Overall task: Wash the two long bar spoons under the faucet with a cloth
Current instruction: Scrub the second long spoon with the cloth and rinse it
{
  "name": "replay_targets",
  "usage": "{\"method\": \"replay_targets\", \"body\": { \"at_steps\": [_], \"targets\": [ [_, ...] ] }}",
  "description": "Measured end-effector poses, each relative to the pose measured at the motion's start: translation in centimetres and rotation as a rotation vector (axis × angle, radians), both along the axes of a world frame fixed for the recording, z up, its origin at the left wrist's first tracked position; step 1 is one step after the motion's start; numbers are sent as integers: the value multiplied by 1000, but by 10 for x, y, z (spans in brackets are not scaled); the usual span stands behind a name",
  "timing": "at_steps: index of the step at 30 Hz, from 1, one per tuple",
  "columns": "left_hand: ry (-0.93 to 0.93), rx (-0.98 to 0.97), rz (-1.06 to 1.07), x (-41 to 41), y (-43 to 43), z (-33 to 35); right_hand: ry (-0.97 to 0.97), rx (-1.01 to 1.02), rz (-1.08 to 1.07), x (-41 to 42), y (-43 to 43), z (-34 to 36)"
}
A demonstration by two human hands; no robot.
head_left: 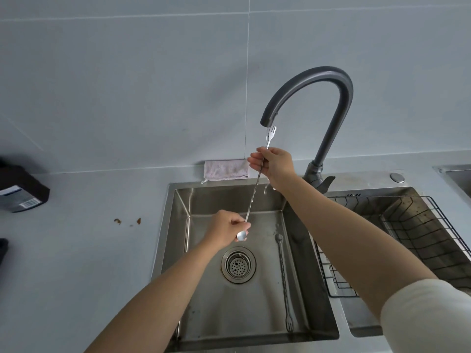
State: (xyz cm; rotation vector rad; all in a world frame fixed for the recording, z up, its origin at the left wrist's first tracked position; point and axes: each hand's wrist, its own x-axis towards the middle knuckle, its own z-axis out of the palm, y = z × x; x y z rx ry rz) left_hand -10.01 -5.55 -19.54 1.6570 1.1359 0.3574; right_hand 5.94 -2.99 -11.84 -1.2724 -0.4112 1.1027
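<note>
Grey counter with a steel sink set into it, seen from above. A dark curved faucet rises behind the sink's right rear corner, its spout over the basin. A black wire rack sits in the neighbouring basin on the right. The right hand is raised just under the spout, fingers curled round the upper stem of a long bar spoon, whose forked tip touches the thin stream of water. The left hand, lower and over the basin, grips the same spoon near its bowl, which shows below the fist. The spoon thus slants from spout to basin, held at both ends. A dark box stands at the counter's left edge. A folded pale cloth lies on the counter behind the sink, against the wall, untouched. The second spoon lies flat on the basin floor, right of the drain, fork end nearest the viewer. Brown crumbs mark the counter left of the sink.
</note>
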Motion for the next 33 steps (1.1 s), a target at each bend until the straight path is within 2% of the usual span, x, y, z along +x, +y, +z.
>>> {"method": "replay_targets", "body": {
  "at_steps": [11, 14, 19, 28, 33],
  "targets": [
    [-9, 18, 61, 6, -25, -21, -47, -20, 49, 3, 9, -1],
    [16, 1, 85, 6, -28, -31, -145, -54, 77, 1, 9, -7],
    [118, -27, 79, 10, -39, -56, -443, -240, 225, 6, 6, -32],
    [354, -160, -3, 29, -86, -132, -629, -627, 431, 5, -37, -151],
    [527, -244, -165, 39, -102, -162, -701, -783, 495, 11, -61, -216]
  ]
}}
